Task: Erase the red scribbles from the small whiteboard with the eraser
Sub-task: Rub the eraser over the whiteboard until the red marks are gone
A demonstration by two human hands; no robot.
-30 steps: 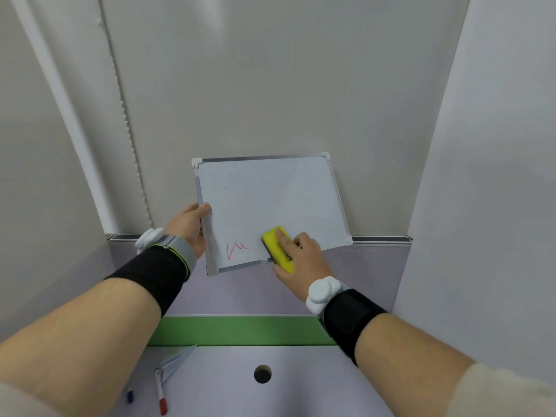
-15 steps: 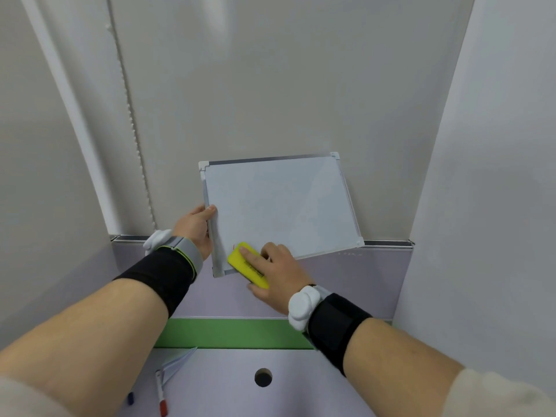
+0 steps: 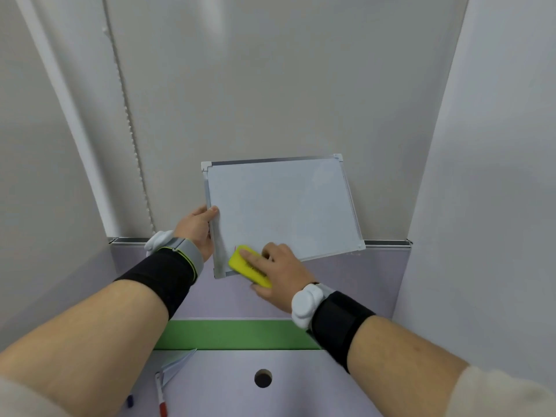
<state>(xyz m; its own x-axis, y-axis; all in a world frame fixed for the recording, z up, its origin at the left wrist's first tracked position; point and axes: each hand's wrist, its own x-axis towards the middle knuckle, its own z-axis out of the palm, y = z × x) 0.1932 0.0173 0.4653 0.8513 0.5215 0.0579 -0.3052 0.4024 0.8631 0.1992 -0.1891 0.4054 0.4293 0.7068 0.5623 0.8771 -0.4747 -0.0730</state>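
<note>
The small whiteboard (image 3: pixel 282 206), silver-framed, is held up tilted in front of the wall. My left hand (image 3: pixel 197 228) grips its left edge, thumb on the front. My right hand (image 3: pixel 275 269) presses a yellow eraser (image 3: pixel 248 266) against the board's lower left corner, partly over the bottom frame. A tiny red trace shows just above the eraser's top left end; the rest of the board's surface looks white.
A lilac desk with a green strip (image 3: pixel 237 334) lies below. On it are a red marker (image 3: pixel 160 397), a blue marker (image 3: pixel 130 401), a folded paper piece (image 3: pixel 177 364) and a round cable hole (image 3: pixel 263 378). Grey partition walls close in on both sides.
The eraser swept left from the board's bottom middle over the red scribble in the lower left corner, and that scribble is almost wholly gone. My left hand kept its grip.
</note>
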